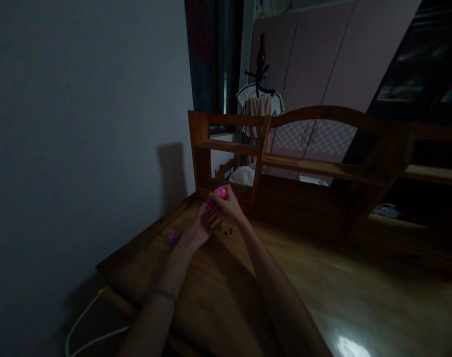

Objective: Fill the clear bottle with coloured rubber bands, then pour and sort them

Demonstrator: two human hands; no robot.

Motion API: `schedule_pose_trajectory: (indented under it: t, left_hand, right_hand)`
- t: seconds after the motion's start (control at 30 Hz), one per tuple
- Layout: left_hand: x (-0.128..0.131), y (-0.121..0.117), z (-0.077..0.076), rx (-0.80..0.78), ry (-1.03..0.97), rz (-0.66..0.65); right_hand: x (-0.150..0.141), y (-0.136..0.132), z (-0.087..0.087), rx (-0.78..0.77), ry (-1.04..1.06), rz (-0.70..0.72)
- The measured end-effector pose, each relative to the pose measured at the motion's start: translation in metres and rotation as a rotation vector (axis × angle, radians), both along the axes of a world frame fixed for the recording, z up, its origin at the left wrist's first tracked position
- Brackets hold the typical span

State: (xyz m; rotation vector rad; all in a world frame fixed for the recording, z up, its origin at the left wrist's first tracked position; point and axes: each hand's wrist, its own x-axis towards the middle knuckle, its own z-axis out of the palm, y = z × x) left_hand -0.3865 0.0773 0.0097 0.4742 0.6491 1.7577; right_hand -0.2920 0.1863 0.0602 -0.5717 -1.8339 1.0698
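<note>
My right hand (230,203) closes its fingers around a shiny, bright pink rounded item (221,192), held above the wooden desk. A red part with a small white and dark label (207,207) sits just below it, seemingly joined to it; the fingers hide where they meet. My left hand (201,230), palm turned up, has its thumb and fingertips at this red part and steadies its lower end, with the other fingers loosely bent. On the desk left of my left hand lies a purple rounded thing (174,236). Several small dark bits (228,231) lie beyond my hands.
The wooden desk (285,267) carries a shelf rack (265,158) along its back edge. A pale wall (99,124) borders the left side. White cables (86,312) hang at lower left. Behind stand a coat rack (262,49) with clothes and a pink wardrobe (315,54).
</note>
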Motion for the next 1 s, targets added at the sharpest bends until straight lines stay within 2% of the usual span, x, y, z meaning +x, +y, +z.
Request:
schedule_pose_trajectory:
  t: [0.13, 0.27, 0.47, 0.63, 0.8, 0.9, 1.0]
  left_hand:
    - [0.002, -0.001, 0.000, 0.030, 0.007, 0.005]
    - [0.006, -0.003, 0.007, 0.039, 0.024, 0.037]
    - [0.014, -0.003, 0.014, 0.058, 0.043, 0.047]
    - [0.010, 0.001, 0.010, 0.059, 0.009, -0.006]
    - [0.001, 0.003, 0.004, 0.001, 0.010, -0.025]
    - [-0.003, 0.005, -0.001, -0.073, -0.042, -0.067]
    - [-0.005, 0.007, -0.006, -0.163, -0.058, -0.034]
  right_hand:
    - [0.001, -0.005, 0.004, 0.032, -0.001, 0.041]
    - [0.006, -0.009, 0.012, 0.076, 0.008, 0.039]
    - [0.018, 0.000, 0.017, 0.101, -0.001, -0.010]
    - [0.025, 0.009, 0.019, 0.115, 0.009, -0.066]
    - [0.027, 0.011, 0.020, 0.162, 0.004, -0.057]
    - [0.029, 0.010, 0.018, 0.201, -0.023, -0.052]
    - [0.031, 0.009, 0.017, 0.220, -0.028, -0.033]
